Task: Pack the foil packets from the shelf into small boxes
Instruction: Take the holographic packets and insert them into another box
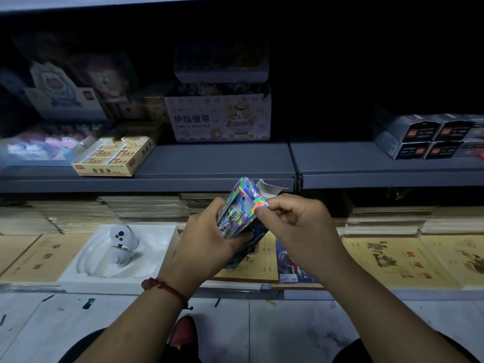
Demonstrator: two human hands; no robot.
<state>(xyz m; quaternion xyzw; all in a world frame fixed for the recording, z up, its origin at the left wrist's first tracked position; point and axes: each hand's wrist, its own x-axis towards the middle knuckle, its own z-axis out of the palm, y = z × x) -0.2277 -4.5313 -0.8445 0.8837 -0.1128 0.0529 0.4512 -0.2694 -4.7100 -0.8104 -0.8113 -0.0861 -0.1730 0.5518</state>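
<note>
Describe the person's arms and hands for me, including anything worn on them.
Neither the left hand nor the right hand has a glove, and no rings show. Both forearms are uncovered, with no sleeves in view. On the left wrist is a red braided cord bracelet with a thicker knot and a short dark-tipped tail hanging off it. The right wrist has nothing on it.

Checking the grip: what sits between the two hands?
Head view: a stack of foil packets, gripped by the left hand; the right hand pinches the front packet's top corner.

Left hand (pixel 207 234) grips foil packets (pixel 237 212); right hand (pixel 296 218) pinches their top.
</note>
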